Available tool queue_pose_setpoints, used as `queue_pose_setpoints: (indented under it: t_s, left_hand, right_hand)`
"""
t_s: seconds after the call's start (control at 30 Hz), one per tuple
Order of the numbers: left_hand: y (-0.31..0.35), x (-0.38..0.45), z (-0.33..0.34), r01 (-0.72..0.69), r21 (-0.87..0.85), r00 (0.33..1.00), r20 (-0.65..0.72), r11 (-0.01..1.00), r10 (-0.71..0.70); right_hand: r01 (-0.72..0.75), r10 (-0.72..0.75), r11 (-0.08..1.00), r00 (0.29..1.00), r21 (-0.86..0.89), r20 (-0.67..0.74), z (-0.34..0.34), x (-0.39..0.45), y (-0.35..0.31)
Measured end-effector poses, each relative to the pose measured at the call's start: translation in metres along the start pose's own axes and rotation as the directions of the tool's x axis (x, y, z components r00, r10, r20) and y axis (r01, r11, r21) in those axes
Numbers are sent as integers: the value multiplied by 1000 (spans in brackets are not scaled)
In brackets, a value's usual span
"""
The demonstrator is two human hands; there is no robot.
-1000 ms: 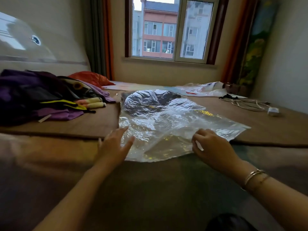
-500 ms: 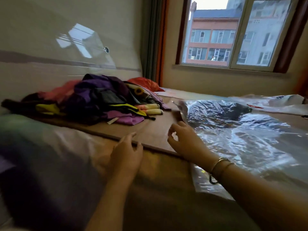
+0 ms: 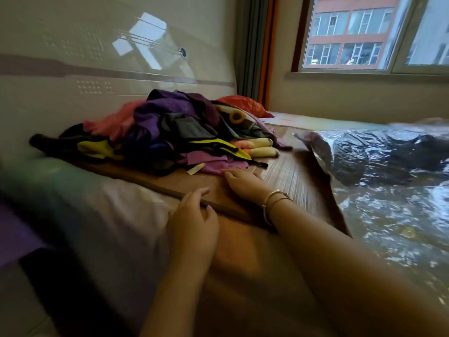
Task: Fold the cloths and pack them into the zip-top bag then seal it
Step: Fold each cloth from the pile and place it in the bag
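dim room | daylight from window [image 3: 379, 32] | glare on headboard [image 3: 145, 47] | blurred, warped edges

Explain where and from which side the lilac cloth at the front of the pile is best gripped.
Probably pinch the lilac cloth by its flat front edge, coming from the near side: that edge lies free on the mat, right at the right hand.

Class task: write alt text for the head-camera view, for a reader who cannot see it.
A person's right hand reaches with straight fingers to the edge of a heap of coloured cloths on a brown mat, while the left hand rests on the mat's near edge. A large clear zip-top bag lies to the right, below a window.
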State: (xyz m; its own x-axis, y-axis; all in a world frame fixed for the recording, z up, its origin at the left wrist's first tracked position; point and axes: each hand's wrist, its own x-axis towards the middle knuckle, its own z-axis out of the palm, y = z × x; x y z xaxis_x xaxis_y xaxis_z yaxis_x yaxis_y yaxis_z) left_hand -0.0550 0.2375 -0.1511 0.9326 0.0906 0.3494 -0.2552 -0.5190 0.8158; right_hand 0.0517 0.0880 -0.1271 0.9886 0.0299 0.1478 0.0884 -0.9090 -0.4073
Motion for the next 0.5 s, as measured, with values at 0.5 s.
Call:
queue_pose_setpoints:
  t_s: [0.5]
  left_hand:
    - [27, -20, 12, 89, -60, 995, -39, 994, -92]
  right_hand:
    - [37, -36, 984, 999, 173, -14, -36, -60, 16]
